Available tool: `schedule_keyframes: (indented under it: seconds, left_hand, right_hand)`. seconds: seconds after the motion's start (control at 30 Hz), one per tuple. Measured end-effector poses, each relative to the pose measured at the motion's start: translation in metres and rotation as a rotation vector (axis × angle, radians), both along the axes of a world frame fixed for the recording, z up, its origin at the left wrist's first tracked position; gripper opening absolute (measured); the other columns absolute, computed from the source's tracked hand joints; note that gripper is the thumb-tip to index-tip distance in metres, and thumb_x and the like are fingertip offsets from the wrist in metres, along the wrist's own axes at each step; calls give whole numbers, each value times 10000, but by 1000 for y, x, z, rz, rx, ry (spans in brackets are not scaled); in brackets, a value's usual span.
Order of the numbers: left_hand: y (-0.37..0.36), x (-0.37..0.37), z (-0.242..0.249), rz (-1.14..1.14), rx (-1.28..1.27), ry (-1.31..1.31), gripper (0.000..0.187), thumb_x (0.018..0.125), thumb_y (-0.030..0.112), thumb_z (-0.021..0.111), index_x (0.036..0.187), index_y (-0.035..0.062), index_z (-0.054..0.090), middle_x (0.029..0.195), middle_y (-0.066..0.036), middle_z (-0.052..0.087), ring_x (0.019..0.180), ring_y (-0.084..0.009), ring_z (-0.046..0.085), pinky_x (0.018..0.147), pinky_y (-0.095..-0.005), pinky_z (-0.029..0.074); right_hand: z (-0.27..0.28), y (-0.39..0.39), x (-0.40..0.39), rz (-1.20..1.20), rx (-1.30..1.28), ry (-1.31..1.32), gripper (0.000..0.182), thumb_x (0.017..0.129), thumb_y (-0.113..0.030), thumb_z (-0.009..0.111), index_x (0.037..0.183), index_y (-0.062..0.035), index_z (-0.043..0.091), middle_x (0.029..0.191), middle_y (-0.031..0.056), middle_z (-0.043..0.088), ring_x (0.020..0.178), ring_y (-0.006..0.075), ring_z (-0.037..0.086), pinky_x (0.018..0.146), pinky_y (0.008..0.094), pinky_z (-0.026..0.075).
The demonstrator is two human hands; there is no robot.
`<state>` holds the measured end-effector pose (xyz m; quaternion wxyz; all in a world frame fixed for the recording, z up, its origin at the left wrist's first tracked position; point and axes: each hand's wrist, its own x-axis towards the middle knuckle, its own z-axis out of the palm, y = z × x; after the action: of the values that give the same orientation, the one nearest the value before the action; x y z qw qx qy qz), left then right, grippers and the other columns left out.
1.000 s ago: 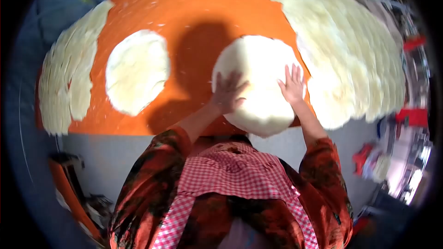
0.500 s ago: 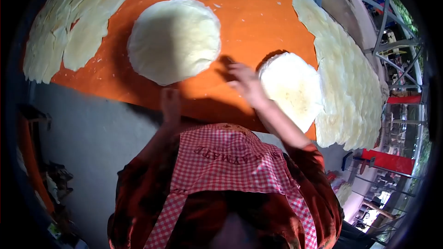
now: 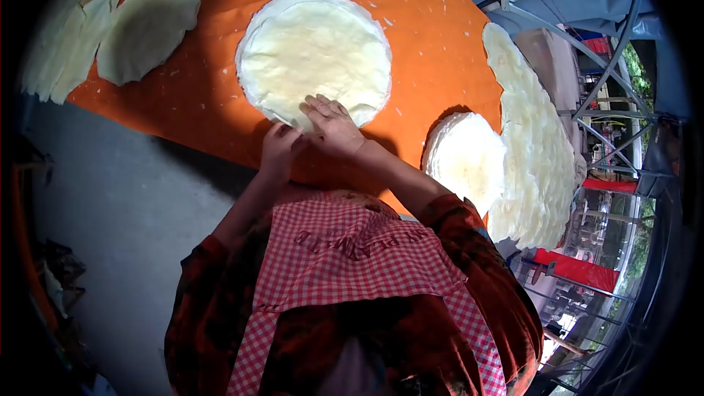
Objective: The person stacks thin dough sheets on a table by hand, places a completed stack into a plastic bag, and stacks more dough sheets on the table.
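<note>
A round pile of thin, pale flatbread sheets (image 3: 315, 51) lies in front of me on an orange table cover. At its near edge, my left hand (image 3: 279, 149) has its fingers closed on the rim of the top flatbread. Right beside it, my right hand (image 3: 334, 130) rests palm down, its fingers stretched out over the near part of the pile. The two hands nearly touch. A second, taller stack of round flatbreads (image 3: 468, 161) stands to the right of my right forearm.
Overlapping flatbread sheets (image 3: 532, 154) cover the table's right end, and more sheets (image 3: 150, 37) lie at the far left. White scraps dot the orange cover (image 3: 209, 95). Grey floor (image 3: 139, 213) shows at the left, a metal frame (image 3: 612, 73) at the right.
My right hand has moved left from beside the taller stack onto the near edge of the middle pile. My left hand has come up to that edge too. The view has shifted slightly.
</note>
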<state>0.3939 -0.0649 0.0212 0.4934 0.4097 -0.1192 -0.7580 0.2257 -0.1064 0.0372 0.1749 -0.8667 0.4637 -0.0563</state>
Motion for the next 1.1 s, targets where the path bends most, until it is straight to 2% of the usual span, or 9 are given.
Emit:
schedule_keyframes:
  seconds: [0.33, 0.53, 0.67, 0.77, 0.87, 0.9, 0.93, 0.97, 1.1]
  left_hand:
    - [-13, 1, -28, -35, -229, 84, 356, 849, -12, 587, 1197, -6, 514, 1070, -84, 608, 945, -159, 602, 817, -271, 504]
    - [-11, -5, -29, 3, -183, 53, 351, 828, -13, 539, 1178, -14, 509, 1073, -115, 608, 964, -202, 613, 830, -315, 512]
    - [-16, -21, -41, 110, -88, -30, 316, 816, -18, 518, 1132, -17, 514, 1025, -116, 610, 902, -206, 620, 748, -306, 538]
    - [-21, -25, -60, 66, -46, -194, 266, 825, -15, 505, 1091, -8, 516, 1009, -118, 602, 876, -210, 615, 714, -312, 551]
    - [-23, -28, -40, 106, 66, -230, 232, 843, -2, 507, 1075, 6, 507, 1013, -119, 591, 874, -222, 609, 701, -332, 563]
    - [-24, -30, -30, 138, 110, -214, 224, 850, 3, 510, 1074, 10, 503, 1016, -119, 587, 876, -227, 608, 697, -339, 568]
    - [-26, -30, -28, 123, 128, -238, 229, 855, 8, 515, 1083, 15, 499, 1026, -119, 582, 880, -234, 606, 697, -351, 572]
    - [-28, -30, -27, 110, 147, -262, 233, 860, 13, 519, 1092, 21, 495, 1035, -120, 576, 885, -241, 605, 698, -364, 576]
    - [-27, -27, -32, 86, 187, -285, 259, 866, 26, 541, 1120, 37, 490, 1069, -122, 562, 897, -257, 603, 696, -373, 584]
  right_hand:
    - [8, -15, -12, 30, 89, -183, 695, 803, -424, 667, 1338, -49, 429, 1423, 166, 384, 1335, 343, 331, 1098, 408, 280]
    - [2, -13, -5, 3, 4, -160, 587, 837, -282, 626, 1339, -44, 435, 1384, 186, 436, 1296, 356, 394, 1066, 429, 328]
    - [-3, 10, 16, 30, -338, 58, 521, 861, -230, 506, 1344, -44, 442, 1327, 207, 501, 1209, 385, 493, 1008, 513, 365]
    - [-11, 11, 20, -30, -412, 126, 519, 853, -225, 520, 1337, -47, 454, 1277, 193, 545, 1146, 362, 542, 971, 476, 416]
    - [-10, -9, 11, -55, -359, 71, 461, 809, -207, 565, 1228, -17, 529, 1230, 149, 574, 1114, 334, 555, 879, 428, 487]
    - [-27, -29, 0, -8, -395, -87, 321, 781, -166, 589, 1072, -34, 620, 1053, 134, 647, 942, 294, 630, 737, 379, 534]
    - [16, -42, 0, -140, -23, 116, 211, 777, -145, 591, 949, -49, 666, 874, 157, 669, 783, 313, 655, 684, 401, 536]
    - [27, -79, -12, -178, 31, 248, 159, 767, -125, 601, 882, -51, 682, 795, 186, 659, 714, 345, 649, 671, 441, 529]
    - [160, -227, -90, -327, -165, -294, 203, 792, -216, 627, 856, -42, 709, 811, 200, 665, 729, 346, 652, 655, 419, 519]
